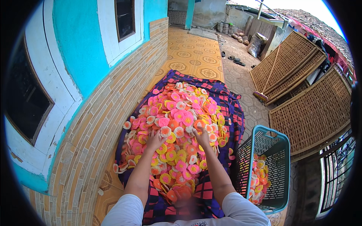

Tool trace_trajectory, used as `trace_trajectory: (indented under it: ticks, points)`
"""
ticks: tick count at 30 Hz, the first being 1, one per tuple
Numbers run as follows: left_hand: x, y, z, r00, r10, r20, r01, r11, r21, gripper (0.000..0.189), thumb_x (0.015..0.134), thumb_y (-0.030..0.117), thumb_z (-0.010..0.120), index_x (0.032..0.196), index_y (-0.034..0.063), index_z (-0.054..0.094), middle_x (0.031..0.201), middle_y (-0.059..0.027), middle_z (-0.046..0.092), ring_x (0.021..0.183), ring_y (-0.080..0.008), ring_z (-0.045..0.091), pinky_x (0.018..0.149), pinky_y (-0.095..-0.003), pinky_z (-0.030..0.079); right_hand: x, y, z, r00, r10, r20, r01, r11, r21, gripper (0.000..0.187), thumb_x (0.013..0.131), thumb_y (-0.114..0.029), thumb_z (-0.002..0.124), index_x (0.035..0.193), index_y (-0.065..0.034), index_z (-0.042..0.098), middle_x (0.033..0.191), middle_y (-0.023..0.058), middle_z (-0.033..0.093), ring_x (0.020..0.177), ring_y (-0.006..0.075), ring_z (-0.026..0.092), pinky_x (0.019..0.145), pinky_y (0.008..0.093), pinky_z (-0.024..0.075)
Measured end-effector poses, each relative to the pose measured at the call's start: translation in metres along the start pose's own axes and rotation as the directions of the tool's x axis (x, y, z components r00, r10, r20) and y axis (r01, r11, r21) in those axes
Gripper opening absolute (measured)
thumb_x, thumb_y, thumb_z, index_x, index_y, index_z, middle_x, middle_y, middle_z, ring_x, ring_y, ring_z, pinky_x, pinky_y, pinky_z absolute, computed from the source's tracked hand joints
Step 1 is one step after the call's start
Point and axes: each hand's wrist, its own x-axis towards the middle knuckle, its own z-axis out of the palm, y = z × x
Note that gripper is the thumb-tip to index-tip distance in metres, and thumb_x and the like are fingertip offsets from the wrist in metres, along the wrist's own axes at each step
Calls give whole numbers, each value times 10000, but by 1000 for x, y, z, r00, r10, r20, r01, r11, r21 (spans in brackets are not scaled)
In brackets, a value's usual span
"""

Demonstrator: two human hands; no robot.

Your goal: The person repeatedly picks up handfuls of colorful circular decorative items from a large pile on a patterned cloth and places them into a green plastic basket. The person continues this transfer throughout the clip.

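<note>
A large heap of round, flower-shaped crackers [181, 116] in pink, orange, yellow and white lies on a checked cloth [232, 104] in front of me. My left hand [155, 140] rests at the heap's near left part, its fingertips at a white cracker with an orange centre [165, 131]. On the right side my right hand [202, 136] touches the heap, fingers bent near an orange cracker [199, 123]. Whether either hand grips a piece cannot be told. Beyond my right forearm stands a teal plastic basket [285, 158] with more crackers [258, 178] inside.
A tiled house wall [113, 99] runs close along the left. Woven bamboo trays [314, 113] lean at the right, with a broom [260, 96] beside them. Sandals [237, 60] lie on the paving past the patterned tile floor [195, 53].
</note>
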Motion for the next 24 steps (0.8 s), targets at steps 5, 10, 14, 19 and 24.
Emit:
trace_trajectory:
  ticks: [5, 10, 14, 19, 24]
  points:
    - [-53, 15, 6, 885, 112, -452, -286, 896, -339, 694, 931, 601, 496, 1486, 217, 333, 1558, -132, 266, 1431, -381, 250, 1055, -674, 283, -12, -6, 38, 998, -62, 9, 62, 985, -163, 586, 838, -369, 733, 1309, -77, 540, 1316, 225, 491, 1168, 372, 540, 946, 436, 481]
    - [-111, 31, 28, 976, -67, 209, 194, -186, -963, 569, 966, 540, 487, 1385, 159, 440, 1382, -104, 478, 1260, -364, 481, 988, -563, 435, -115, -55, 40, 954, -171, 245, 102, 957, 273, 653, 832, -401, 743, 1339, -66, 505, 1332, 206, 458, 1261, 345, 459, 1028, 443, 415]
    - [-126, -8, 14, 921, 127, 368, 347, -698, -627, 455, 951, 491, 533, 1246, 144, 543, 1192, -74, 615, 1080, -321, 594, 859, -485, 534, -85, -84, 35, 940, -236, 248, 169, 950, 263, 695, 841, -504, 696, 1358, -85, 493, 1392, 233, 396, 1320, 390, 399, 1049, 489, 389]
    - [-143, -168, -34, 931, -365, 15, -120, -344, -931, 303, 945, 390, 549, 954, 94, 611, 902, -59, 627, 793, -221, 617, 641, -362, 504, 65, -92, 32, 989, -67, 135, 74, 996, -47, 792, 813, -635, 648, 1395, -129, 464, 1476, 255, 301, 1360, 429, 330, 1070, 534, 351]
    - [-193, -294, -60, 568, -746, -349, 550, 659, -514, 292, 893, 290, 572, 955, 11, 636, 920, -177, 650, 900, -336, 638, 822, -493, 484, 112, -84, 50, 954, 188, 234, -72, 900, -430, 982, 716, -812, 565, 1491, -252, 342, 1548, 247, 224, 1393, 488, 265, 1098, 610, 273]
